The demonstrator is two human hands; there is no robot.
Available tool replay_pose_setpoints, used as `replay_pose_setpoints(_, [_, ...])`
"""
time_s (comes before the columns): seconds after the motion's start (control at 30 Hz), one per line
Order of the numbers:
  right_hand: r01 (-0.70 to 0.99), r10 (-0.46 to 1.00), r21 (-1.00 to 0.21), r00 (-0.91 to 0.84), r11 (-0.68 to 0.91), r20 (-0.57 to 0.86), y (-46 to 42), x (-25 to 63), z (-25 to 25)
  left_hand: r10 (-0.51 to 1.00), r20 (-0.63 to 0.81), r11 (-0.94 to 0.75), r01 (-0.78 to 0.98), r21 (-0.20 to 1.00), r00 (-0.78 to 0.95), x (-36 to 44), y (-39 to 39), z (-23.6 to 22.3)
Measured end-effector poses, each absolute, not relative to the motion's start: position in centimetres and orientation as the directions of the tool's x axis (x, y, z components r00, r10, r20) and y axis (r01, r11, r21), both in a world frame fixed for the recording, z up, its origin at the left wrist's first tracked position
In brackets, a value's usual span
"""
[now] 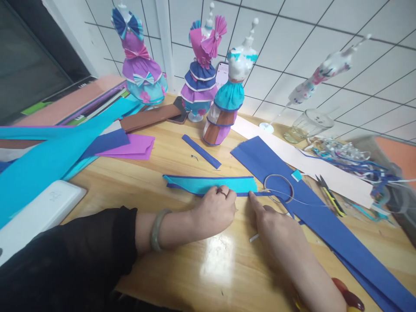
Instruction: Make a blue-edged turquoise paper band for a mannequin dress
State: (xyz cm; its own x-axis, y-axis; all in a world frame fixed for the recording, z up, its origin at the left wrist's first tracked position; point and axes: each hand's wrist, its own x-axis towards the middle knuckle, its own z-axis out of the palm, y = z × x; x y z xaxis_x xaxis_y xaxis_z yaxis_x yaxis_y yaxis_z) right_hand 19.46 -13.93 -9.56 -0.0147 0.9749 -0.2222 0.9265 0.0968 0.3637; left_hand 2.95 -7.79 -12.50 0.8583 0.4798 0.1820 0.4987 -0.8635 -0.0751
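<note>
A turquoise paper piece (195, 185) with dark blue edging lies flat on the wooden table in front of me. My left hand (211, 212) is closed, its curled fingers pressed down on the piece's near edge; the fingertips are partly hidden. From that edge a narrow blue strip (264, 194) runs on to the right. My right hand (279, 229) holds this strip down with its index finger stretched out at the corner of the turquoise piece. Its other fingers are curled underneath, and the thumb is hidden. Just beyond, a thin wire ring (278, 188) rests on blue paper (260, 160).
Dressed mannequin figures (138, 65) stand along the tiled wall, near a bare tilted one (320, 78) and a glass (307, 125). Yellow-black scissors (331, 197) lie at right by a heap of scraps (344, 151). Turquoise sheets (61, 151) and a white device (42, 216) are at left.
</note>
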Motion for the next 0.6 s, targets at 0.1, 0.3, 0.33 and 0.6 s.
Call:
replay_pose_setpoints(0.1, [0.912,0.972,0.404,0.030,0.068,-0.232,-13.7,19.7,-9.2,0.481,0.162,-0.866,0.495,-0.066,0.862,3.0,-7.7,-12.5])
replay_pose_setpoints(0.3, [0.917,0.977,0.389,-0.008,0.091,-0.211,-14.2,19.7,-9.5,0.474,0.157,-0.870,0.488,-0.068,0.867,2.9,-7.7,-12.5])
replay_pose_setpoints(0.33, [0.920,0.979,0.379,-0.023,0.101,-0.204,-14.4,19.6,-9.7,0.472,0.163,-0.870,0.488,-0.071,0.866,2.9,-7.7,-12.5])
replay_pose_setpoints(0.6, [0.923,0.981,0.372,-0.021,0.092,-0.192,-14.2,19.9,-10.2,0.476,0.161,-0.868,0.491,-0.067,0.864,2.9,-7.7,-12.4])
